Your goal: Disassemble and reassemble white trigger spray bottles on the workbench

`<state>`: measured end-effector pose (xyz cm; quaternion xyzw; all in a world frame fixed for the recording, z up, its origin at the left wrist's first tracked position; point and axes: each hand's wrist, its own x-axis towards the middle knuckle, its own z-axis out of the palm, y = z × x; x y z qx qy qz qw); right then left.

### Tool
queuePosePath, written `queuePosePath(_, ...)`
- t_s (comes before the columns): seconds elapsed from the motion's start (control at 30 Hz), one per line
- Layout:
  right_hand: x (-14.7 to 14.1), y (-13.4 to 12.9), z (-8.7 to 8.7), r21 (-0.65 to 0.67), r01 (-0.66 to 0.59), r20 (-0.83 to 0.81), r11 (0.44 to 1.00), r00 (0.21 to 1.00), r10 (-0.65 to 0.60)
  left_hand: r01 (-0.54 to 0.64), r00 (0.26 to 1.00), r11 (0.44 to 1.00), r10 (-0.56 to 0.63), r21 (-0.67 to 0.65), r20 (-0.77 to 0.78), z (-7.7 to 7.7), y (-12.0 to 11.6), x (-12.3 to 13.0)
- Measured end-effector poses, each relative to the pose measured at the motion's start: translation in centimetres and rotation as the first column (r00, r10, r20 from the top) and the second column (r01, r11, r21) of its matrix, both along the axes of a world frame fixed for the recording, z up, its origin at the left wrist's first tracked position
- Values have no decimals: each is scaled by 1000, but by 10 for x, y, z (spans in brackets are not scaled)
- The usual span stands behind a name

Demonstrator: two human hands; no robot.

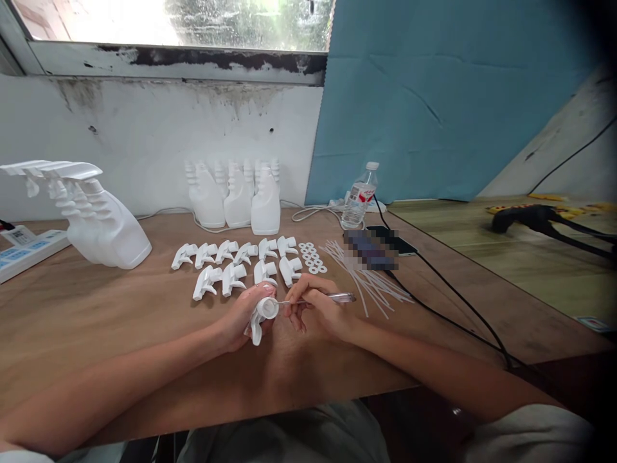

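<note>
My left hand is closed round a white trigger spray head, its round cap opening turned toward me and to the right. In my right hand is a slim pen-like tool, whose thin metal tip reaches the cap's opening. Whether the tip touches the inside is too small to tell. Just beyond my hands, more white spray heads lie in two rows. Small white rings sit to the right of them, beside a loose spread of thin white tubes.
White bottles stand by the wall. Several bottles with spray heads lean together at the left, near a power strip. A water bottle, a phone and black cables are at the right.
</note>
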<state>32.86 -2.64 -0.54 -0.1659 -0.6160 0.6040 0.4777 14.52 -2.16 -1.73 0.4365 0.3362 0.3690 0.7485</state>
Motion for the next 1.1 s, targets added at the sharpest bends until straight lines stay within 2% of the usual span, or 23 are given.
queuePosePath(0.13, -2, 5, -2, -165, -114, -22, 980, 993, 112, 10, 1000, 1000, -10, 2, -21, -2, 1, 0)
queuePosePath(0.27, -5, 6, -2, -181, -150, 9, 972, 988, 154, -3, 999, 1000, 3, 7, -54, -2, 1, 1)
queuePosePath(0.53, -10, 0, 1, -86, 42, 185, 995, 982, -26, -22, 995, 1000, 20, -17, -102, 2, 1, 3)
queuePosePath(0.67, -11, -1, 1, 68, 201, 276, 977, 937, -212, -16, 994, 1000, 15, -12, -107, 1, 2, 2)
queuePosePath(0.77, -11, -2, 3, 165, 265, 302, 950, 903, -305, -8, 994, 1000, 7, -5, -110, 2, 1, 2)
queuePosePath(0.87, -10, -3, 5, 181, 244, 316, 953, 903, -291, -11, 994, 1000, 10, -1, -108, 3, 0, 3)
queuePosePath(0.97, -4, -1, 10, 142, 206, 277, 968, 931, -239, -23, 996, 1000, 23, 9, -91, 3, 0, 3)
queuePosePath(1.1, 20, 19, 21, 105, 277, 180, 955, 939, -293, 15, 997, 999, -13, 32, -76, -1, 1, 3)
